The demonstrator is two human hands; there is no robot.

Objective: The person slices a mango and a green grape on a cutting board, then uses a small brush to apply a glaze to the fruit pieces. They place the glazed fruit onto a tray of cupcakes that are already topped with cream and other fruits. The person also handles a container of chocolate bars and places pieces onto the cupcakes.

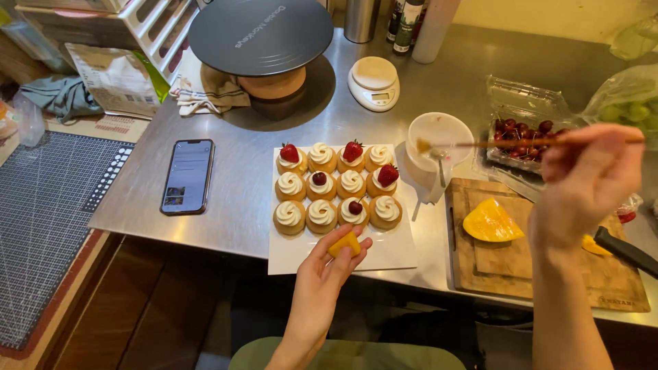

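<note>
Twelve cream-topped tartlets [338, 186] are set in three rows on a white square plate [384, 257] at the middle of the steel table [240, 164]; three are topped with strawberries and two with cherries. At 9 o'clock from the plate a smartphone [187, 176] is laid flat, and at 11 o'clock a cake turntable [260, 34] is seen. The left hand [322, 274] is raised at 6 o'clock of the plate, its fingers closed on a small mango piece [345, 243] held just over the plate's near edge. At 1 o'clock a white bowl [439, 133] is placed, with a digital scale [373, 82] beyond it. Further right a wooden cutting board [534, 267] carries a mango wedge [490, 223], and a punnet of cherries [524, 137] lies behind it. The right hand [586, 185] is clamped on a thin brush [480, 144], whose tip is held over the bowl.

Glaze could be dripped from the loaded brush onto the table. The slippery mango piece could be dropped onto the piped cream, since it is pinched only by the fingertips.
</note>
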